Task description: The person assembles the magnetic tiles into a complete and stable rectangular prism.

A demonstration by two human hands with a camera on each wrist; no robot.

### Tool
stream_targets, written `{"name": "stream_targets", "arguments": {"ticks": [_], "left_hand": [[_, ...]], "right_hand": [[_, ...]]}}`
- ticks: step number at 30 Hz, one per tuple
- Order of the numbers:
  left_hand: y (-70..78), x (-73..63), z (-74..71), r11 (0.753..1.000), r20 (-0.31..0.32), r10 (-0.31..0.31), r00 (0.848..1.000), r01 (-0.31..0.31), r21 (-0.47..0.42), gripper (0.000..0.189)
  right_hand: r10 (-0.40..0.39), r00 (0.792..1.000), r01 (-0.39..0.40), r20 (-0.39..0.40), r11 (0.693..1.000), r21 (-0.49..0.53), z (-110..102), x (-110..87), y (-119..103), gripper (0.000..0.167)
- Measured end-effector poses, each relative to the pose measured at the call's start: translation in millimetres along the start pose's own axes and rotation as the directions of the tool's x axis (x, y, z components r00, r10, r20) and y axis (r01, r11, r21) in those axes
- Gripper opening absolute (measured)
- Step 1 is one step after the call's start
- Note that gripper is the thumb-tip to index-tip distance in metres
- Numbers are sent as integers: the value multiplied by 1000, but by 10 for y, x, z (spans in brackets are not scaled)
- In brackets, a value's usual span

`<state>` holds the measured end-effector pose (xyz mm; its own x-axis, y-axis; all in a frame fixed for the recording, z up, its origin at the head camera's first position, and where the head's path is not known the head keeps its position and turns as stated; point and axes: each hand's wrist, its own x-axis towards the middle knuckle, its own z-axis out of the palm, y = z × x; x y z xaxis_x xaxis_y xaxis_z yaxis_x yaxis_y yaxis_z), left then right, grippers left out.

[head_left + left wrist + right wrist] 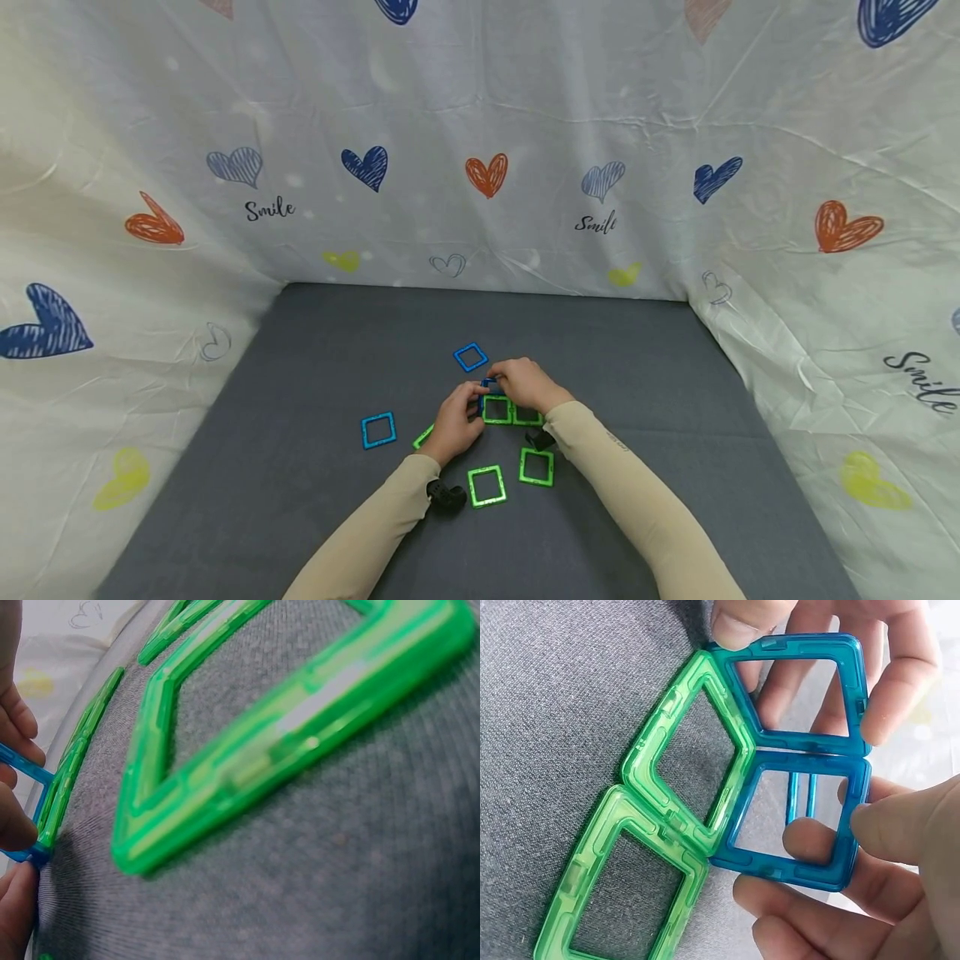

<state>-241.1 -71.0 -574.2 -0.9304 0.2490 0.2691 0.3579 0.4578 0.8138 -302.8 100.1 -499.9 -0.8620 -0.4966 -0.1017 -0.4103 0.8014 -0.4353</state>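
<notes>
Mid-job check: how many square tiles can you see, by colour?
Green tiles: 5 (2 joined flat, 2 loose, 1 partly hidden by the left hand)
Blue tiles: 4 (2 held upright, 2 lying loose)
Total in sight: 9

From above, a blue magnetic square [810, 742] stands at nine o'clock of a flat green square [656, 724], meeting a second blue square [772, 870] at twelve. Another green square [576, 877] adjoins at three.
</notes>
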Motion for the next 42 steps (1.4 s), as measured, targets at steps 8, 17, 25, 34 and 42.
{"name": "stream_targets", "arguments": {"ticks": [8,17,25,34,42], "left_hand": [[12,-2,-7,1000,3,-2,1000,2,-12,45],[0,-2,-3,1000,1,4,1000,-4,-12,45],[-5,2,-1,1000,0,-1,1000,1,-15,46],[14,4,6,1000,6,-2,1000,2,-15,46],[23,-2,-12,999,16,-29,999,29,-37,46]], "right_hand": [[10,1000,-10,8,1000,2,4,7,-3,31],[14,1000,-14,-2,1000,-1,12,14,2,33],[14,1000,-14,-14,1000,13,17,-1,-2,33],[3,1000,-3,-23,1000,21,-58,-81,81,35],[14,999,-14,-33,1000,6,-349,-454,389,37]]}}
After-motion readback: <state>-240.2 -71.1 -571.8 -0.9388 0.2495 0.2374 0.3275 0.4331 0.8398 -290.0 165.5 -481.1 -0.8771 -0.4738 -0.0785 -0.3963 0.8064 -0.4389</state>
